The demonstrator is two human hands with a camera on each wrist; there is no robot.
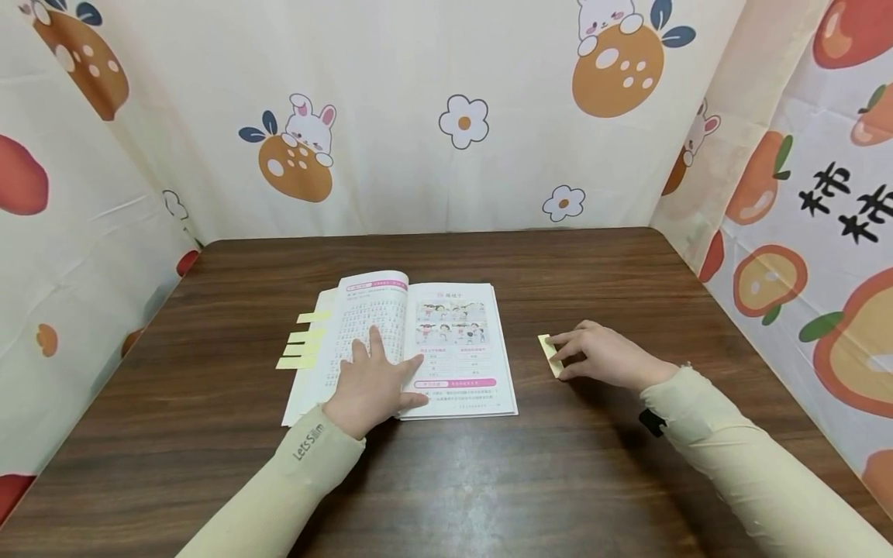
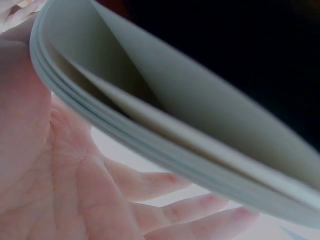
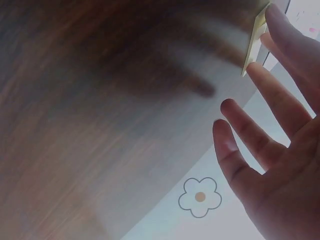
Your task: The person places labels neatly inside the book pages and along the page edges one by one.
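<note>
Pinching notes [image 1: 549, 352] centre-right, right hand [image 1: 608, 356] seems set to peel, needing a light lift; left hand [image 1: 377, 387] splays across book [image 1: 432, 337].

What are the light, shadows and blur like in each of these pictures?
Head view: evenly bright, with a pale sheen on the table nearest the viewer; left wrist view: the book looms soft-edged, nearly black at upper right, while the background behind the left hand is washed out; right wrist view: smeary dark shadows on the tabletop, brighter toward the right hand.
</note>
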